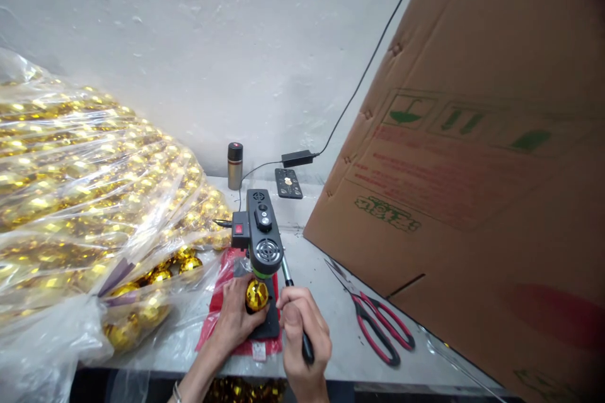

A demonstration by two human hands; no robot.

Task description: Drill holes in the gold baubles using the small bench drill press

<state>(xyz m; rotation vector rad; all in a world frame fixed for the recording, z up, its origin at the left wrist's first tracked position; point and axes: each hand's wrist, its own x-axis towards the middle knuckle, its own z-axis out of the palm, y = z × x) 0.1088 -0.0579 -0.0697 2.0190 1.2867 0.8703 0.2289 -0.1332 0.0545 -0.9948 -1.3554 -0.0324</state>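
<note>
My left hand (237,313) is closed around a shiny gold faceted ball (256,295), which sits under the head of a small black machine (265,233). My right hand (306,334) grips the black handle (307,349) of a metal lever on the machine's right side. The machine's dark base rests on a red plastic sheet (215,312). A red switch (239,228) shows on a box at the machine's left.
On the left lies a big clear bag (94,182) of gold balls. Red-handled scissors (378,324) lie right of my hands, beside a large cardboard box (454,157). Behind stand a bottle (235,167), a dark phone (288,183) and a power adapter (297,158).
</note>
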